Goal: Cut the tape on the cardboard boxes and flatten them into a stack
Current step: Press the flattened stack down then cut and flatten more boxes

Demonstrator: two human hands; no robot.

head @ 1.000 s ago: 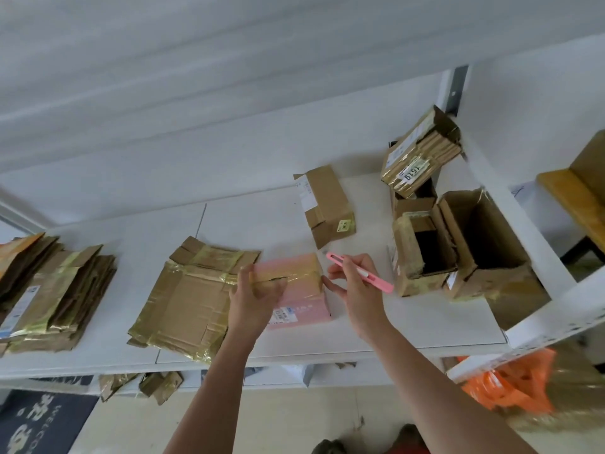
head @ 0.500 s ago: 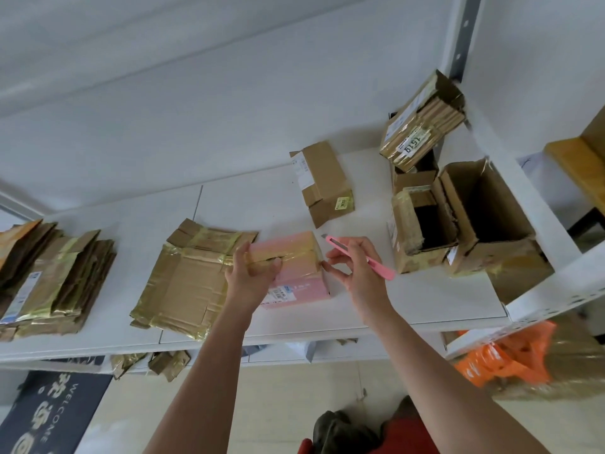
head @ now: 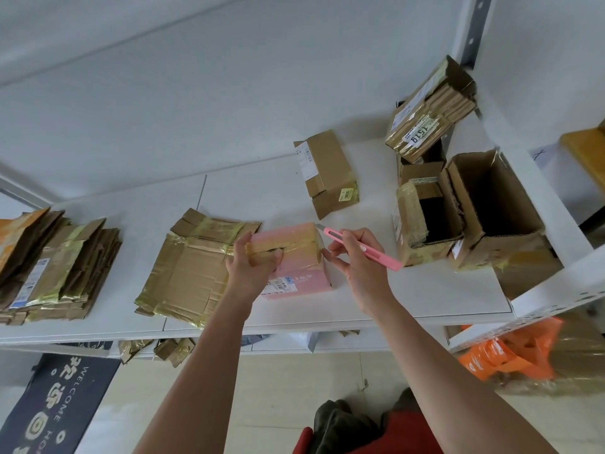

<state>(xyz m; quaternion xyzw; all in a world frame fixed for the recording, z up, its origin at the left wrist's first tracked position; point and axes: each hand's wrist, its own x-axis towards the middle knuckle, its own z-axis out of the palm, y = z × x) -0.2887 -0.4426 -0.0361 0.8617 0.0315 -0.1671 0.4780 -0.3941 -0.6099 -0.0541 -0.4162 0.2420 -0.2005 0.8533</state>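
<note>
A small pink box [head: 302,270] with yellowish tape across its top stands on the white shelf [head: 409,293]. My left hand [head: 252,267] grips its left end, thumb on the taped seam. My right hand [head: 357,260] holds a pink utility knife [head: 360,247] like a pen, its blade tip at the box's upper right corner. A flattened taped box [head: 193,267] lies just left of the pink one. A stack of flattened boxes [head: 52,267] sits at the far left.
A closed brown box [head: 327,173] lies behind the pink one. At the right stand two open boxes [head: 491,211] with a taped box [head: 429,109] propped on top. A shelf post [head: 471,27] rises at the back right. Below are orange bags [head: 510,352] and a welcome mat [head: 49,401].
The knife tip has moved up to the pink box's far right corner. My left hand keeps its hold on the box. The view has tilted down slightly.
</note>
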